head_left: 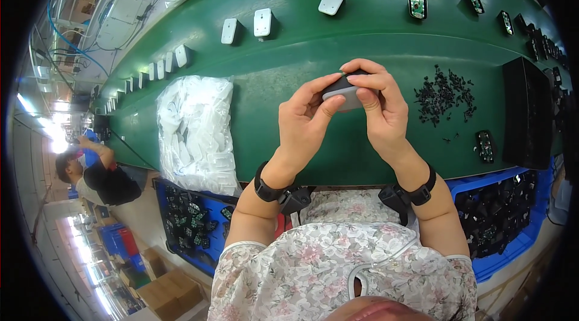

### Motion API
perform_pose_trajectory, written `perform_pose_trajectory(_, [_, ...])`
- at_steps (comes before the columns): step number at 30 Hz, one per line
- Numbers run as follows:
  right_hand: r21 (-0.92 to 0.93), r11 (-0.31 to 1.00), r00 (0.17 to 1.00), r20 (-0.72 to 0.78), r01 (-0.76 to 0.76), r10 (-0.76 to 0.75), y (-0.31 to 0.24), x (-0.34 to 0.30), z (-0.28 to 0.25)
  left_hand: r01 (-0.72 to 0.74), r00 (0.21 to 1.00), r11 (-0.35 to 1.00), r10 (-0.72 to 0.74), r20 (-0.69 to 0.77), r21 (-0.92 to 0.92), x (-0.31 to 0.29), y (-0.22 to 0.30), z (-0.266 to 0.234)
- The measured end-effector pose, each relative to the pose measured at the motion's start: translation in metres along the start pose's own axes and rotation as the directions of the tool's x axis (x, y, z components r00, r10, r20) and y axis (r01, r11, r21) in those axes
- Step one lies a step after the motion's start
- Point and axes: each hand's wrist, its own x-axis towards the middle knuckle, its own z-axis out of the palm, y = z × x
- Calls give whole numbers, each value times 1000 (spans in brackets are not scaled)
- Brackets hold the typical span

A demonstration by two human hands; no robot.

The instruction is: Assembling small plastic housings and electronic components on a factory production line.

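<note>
- Casing (pixel 342 99), black with pale grey cover, held above the middle of the table (pixel 256 92).
- Left hand (pixel 300 119) gripping its left end, right hand (pixel 389 110) its right.
- Clear plastic bag (pixel 196 134) of white pieces, to the left.
- Small black parts (pixel 443 95), scattered to the right.
- White-faced units (pixel 262 22), far left.

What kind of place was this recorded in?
Probably an electronics assembly workshop: the long green workbench carries exposed circuit boards and a scatter of small black parts, and a blue bin of dark pieces sits at its near edge.
</note>
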Motion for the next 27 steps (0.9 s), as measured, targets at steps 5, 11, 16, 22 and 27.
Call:
perform_pose_trajectory(5, [-24,996,995,39,-90,91,15,15,-16,104,990,982,-117,77,157,22,-5,-4])
perform_pose_trajectory(11, [-446,895,998,-60,-2,-27,8,39,-25,89,996,990,-87,-26,105,78,-33,-33])
perform_pose_trajectory(16, [-284,952,984,-166,-114,68,-6,26,-61,322,920,947,-314,-236,-7,153,-82,-72])
perform_pose_trajectory(22, [-275,953,954,-298,-126,40,-28,3,-97,438,875,899,-420,-241,22,192,-113,-80])
perform_pose_trajectory(27, [-528,787,888,-458,-320,53,-42,-11,-136,494,852,864,-460,-251,95,198,-101,-83])
